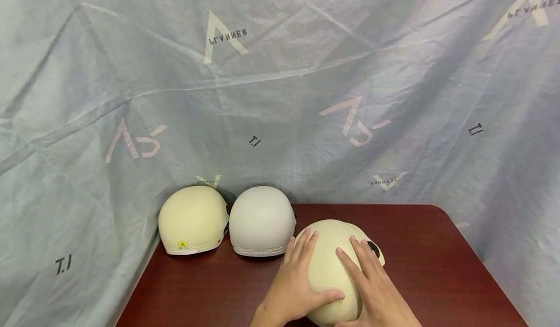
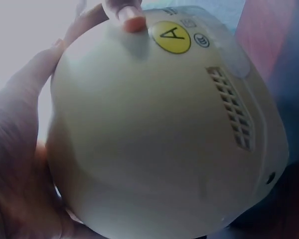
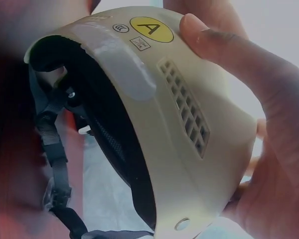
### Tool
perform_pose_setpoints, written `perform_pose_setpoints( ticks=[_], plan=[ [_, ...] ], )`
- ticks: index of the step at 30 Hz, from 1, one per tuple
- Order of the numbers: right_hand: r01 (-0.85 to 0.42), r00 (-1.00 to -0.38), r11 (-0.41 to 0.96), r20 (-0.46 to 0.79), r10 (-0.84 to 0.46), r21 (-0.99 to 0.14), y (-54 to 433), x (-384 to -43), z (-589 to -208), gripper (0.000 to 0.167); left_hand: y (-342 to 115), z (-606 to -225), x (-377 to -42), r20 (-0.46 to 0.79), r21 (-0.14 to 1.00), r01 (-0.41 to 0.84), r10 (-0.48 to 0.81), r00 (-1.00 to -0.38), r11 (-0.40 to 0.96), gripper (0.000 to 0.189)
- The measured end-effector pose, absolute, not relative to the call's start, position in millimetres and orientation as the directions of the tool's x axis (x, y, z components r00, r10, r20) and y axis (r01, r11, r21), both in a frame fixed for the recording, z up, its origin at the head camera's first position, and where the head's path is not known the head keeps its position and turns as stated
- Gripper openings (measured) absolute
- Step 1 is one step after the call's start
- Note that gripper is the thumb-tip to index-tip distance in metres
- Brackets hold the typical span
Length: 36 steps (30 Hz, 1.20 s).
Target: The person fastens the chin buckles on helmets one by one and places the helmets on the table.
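A cream helmet [image 1: 325, 254] is tilted over the right half of the table, held between both hands. My left hand [image 1: 294, 288] grips its left side, fingers spread over the shell and thumb across the near part. On the opposite side my right hand [image 1: 376, 288] holds the shell, fingers spread toward the black piece [image 1: 373, 248] at its edge. In the left wrist view, a round yellow "A" sticker [image 2: 171, 37] and a vent grille [image 2: 231, 109] show on the shell. The right wrist view reveals black lining [image 3: 107, 114] and a hanging chin strap [image 3: 55, 144].
Another cream helmet [image 1: 194, 217] sits at the table's back left corner. Beside it stands a pale grey-white helmet [image 1: 262, 220], left of the held one. The dark red table [image 1: 420, 249] meets a grey printed cloth [image 1: 280, 123] behind and at both sides.
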State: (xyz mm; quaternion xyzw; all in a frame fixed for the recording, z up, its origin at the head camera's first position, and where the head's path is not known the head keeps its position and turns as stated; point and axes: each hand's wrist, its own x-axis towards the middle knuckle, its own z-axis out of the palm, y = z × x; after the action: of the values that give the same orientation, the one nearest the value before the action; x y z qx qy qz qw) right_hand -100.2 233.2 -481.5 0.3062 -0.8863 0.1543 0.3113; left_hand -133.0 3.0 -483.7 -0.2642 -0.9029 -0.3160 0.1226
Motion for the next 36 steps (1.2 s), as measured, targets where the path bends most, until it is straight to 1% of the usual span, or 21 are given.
perform_pose_setpoints(
  ticks=[3, 6, 12, 15, 17, 20, 24, 31, 34, 36],
  plan=[
    [-0.647, -0.619, 0.756, 0.649, -0.442, -0.102, 235, -100, -482, 0.135, 5, -485, -132, 0.38, 0.508, 0.545, 0.395, -0.836, 0.666, 0.117],
    [-0.648, -0.637, 0.748, 0.642, -0.427, -0.145, 236, -99, -484, 0.135, 8, -486, -132, 0.404, 0.493, 0.557, 0.391, -0.827, 0.668, 0.114],
    [-0.634, -0.711, 0.706, 0.596, -0.372, -0.316, 236, -97, -489, 0.13, 15, -486, -133, 0.414, 0.509, 0.549, 0.371, -0.831, 0.663, 0.112],
    [-0.622, -0.74, 0.673, 0.581, -0.34, -0.399, 237, -97, -492, 0.131, 22, -487, -133, 0.429, 0.49, 0.542, 0.353, -0.832, 0.683, 0.112],
    [-0.624, -0.743, 0.654, 0.584, -0.327, -0.428, 238, -99, -495, 0.131, 26, -487, -133, 0.428, 0.475, 0.531, 0.342, -0.836, 0.702, 0.113],
    [-0.63, -0.737, 0.641, 0.597, -0.316, -0.438, 239, -100, -499, 0.13, 30, -487, -133, 0.418, 0.47, 0.516, 0.334, -0.845, 0.716, 0.113],
    [-0.646, -0.715, 0.643, 0.621, -0.321, -0.411, 241, -101, -505, 0.129, 34, -488, -133, 0.402, 0.475, 0.511, 0.34, -0.85, 0.716, 0.114],
    [-0.694, -0.648, 0.64, 0.674, -0.355, -0.33, 246, -106, -511, 0.13, 36, -486, -134, 0.391, 0.46, 0.514, 0.355, -0.849, 0.724, 0.114],
    [-0.701, -0.638, 0.635, 0.683, -0.355, -0.325, 246, -107, -513, 0.13, 37, -485, -135, 0.38, 0.456, 0.511, 0.36, -0.852, 0.729, 0.113],
    [-0.695, -0.644, 0.637, 0.682, -0.346, -0.333, 247, -107, -514, 0.131, 38, -484, -136, 0.367, 0.457, 0.506, 0.363, -0.856, 0.732, 0.112]
  ],
)
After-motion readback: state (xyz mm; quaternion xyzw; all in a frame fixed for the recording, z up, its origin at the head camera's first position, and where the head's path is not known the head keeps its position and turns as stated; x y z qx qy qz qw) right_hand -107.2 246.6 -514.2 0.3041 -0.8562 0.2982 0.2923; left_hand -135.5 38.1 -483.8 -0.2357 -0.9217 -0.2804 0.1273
